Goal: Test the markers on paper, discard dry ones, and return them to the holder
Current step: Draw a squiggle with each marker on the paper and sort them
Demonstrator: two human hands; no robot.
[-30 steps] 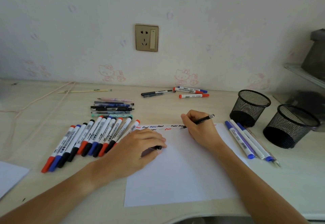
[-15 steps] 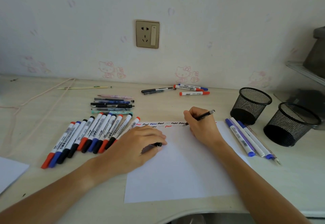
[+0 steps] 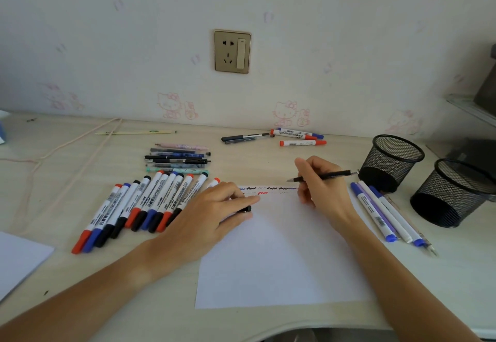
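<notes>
1. Thin black pen [image 3: 326, 176] is pinched in right hand [image 3: 323, 188], tip just above paper [image 3: 281, 256] top edge.
2. Black cap [image 3: 245, 209] is gripped under left hand [image 3: 209, 218] fingers, resting on paper.
3. Two mesh holders [image 3: 390, 162] stand right of paper.

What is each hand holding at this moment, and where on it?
The right hand pinches a black pen near its tip end. The left hand grips a small black cap against the paper; only its end shows.

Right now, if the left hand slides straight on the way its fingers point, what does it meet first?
Probably the right hand: the left hand points right across the paper, with only bare sheet between; depth is uncertain.
</notes>
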